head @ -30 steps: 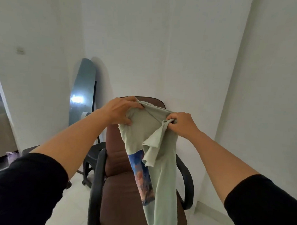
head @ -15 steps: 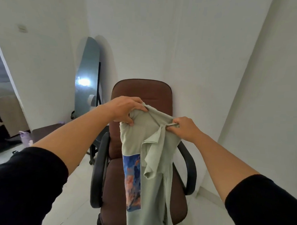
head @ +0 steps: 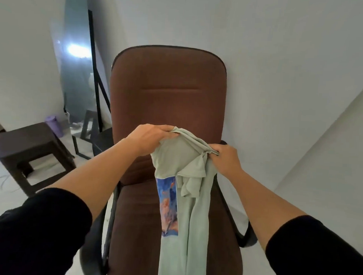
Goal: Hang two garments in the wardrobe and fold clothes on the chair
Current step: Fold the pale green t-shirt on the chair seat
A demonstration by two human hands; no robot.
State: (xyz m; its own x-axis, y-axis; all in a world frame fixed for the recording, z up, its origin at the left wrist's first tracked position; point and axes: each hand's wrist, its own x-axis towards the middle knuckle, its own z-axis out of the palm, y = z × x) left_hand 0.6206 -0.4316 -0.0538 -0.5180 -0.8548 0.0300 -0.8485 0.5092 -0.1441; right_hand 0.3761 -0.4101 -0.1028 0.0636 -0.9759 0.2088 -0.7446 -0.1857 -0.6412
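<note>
Both hands' grip on green shirt (head: 182, 158), over brown chair (head: 168, 89)

The person wears a black top. The left sleeve (head: 35, 231) and the right sleeve (head: 316, 253) are both pushed up, so both arms are bare below the elbow. The cloth is plain and dark. Both hands are bare, with no gloves.

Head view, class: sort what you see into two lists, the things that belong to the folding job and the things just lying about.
Belongs to the job:
pale green T-shirt, hanging over the seat
left hand, gripping its top edge
right hand, gripping its top edge
brown office chair

Just lying about:
leaning mirror
dark stool
purple container
</note>
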